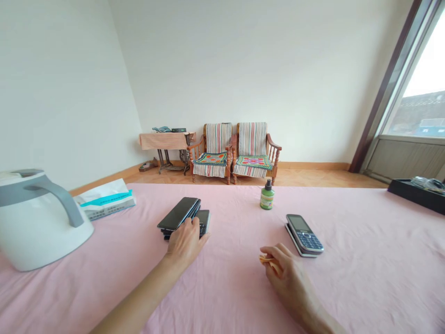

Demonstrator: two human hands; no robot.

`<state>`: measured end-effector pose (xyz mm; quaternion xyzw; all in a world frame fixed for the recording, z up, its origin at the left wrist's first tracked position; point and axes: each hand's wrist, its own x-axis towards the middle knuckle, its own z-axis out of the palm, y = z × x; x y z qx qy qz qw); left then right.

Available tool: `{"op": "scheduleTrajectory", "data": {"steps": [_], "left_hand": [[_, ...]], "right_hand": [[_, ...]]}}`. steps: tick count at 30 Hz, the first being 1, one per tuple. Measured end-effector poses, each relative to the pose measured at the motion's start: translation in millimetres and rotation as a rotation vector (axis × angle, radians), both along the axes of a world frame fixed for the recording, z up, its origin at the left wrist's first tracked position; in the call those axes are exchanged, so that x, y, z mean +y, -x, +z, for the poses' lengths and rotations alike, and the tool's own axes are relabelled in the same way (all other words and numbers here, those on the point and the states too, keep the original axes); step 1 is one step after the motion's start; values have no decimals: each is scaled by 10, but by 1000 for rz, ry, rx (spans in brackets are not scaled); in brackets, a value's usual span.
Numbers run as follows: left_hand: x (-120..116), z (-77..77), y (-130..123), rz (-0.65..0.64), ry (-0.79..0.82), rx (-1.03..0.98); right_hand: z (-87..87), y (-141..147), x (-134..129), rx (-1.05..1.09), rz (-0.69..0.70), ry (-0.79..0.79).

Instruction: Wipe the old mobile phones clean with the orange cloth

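My left hand [186,241] has its fingers and thumb around the lower end of a keypad phone [204,220], whose lower part they cover. Directly to the left of that phone lies a stack of phones with a black smartphone [181,212] on top, close against the fingers. A folded yellow-orange cloth [267,260] is pinched in my right hand [287,273], low over the pink bedspread-like cloth. Beyond the right hand, another keypad phone [303,233] rests on top of at least one other phone.
A green spray bottle [267,197] stands upright near the far edge of the pink cloth [229,287]. To the left are a white and grey jug [38,222] and a tissue pack [107,199]. A black box [417,194] holding clear items sits far right. Two wooden chairs [252,144] stand beyond.
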<state>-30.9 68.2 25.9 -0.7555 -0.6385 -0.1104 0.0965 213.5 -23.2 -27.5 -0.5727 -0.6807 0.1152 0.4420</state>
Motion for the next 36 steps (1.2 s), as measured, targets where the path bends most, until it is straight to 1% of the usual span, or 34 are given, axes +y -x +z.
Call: {"op": "scheduleTrajectory", "data": {"steps": [7, 12, 15, 18, 21, 23, 25, 26, 27, 30, 32, 34, 36], "left_hand": [[76, 65, -58, 43, 38, -45], [16, 139, -55, -9, 116, -125], [-79, 174, -85, -75, 199, -200], [-233, 172, -162, -161, 257, -267], [-453, 136, -286, -243, 307, -314], [-611, 98, -382, -273, 299, -336], [-747, 53, -471, -341, 277, -374], [-800, 31, -508, -374, 288, -384], [-842, 11, -537, -376, 310, -389], [-911, -22, -572, -403, 384, -401], [-925, -15, -560, -424, 416, -416], [-912, 6, -535, -444, 451, -426], [-858, 24, -506, -496, 476, -444]], "right_hand": [[-6, 12, -19, 29, 1, -5], [52, -7, -30, 60, -13, -3], [78, -18, -41, 58, -10, -9], [97, -25, -59, 60, -15, -8], [114, -29, -70, 70, -18, -5], [121, -33, -68, 74, -22, -3], [118, -41, -59, 82, -23, 0], [111, -48, -53, 87, -20, 2], [99, -55, -45, 93, -17, 4], [46, -77, -19, 103, 6, 10], [8, -87, -4, 111, 15, 13], [-15, -90, 7, 120, 16, 24], [-12, -85, 12, 126, 15, 41]]}}
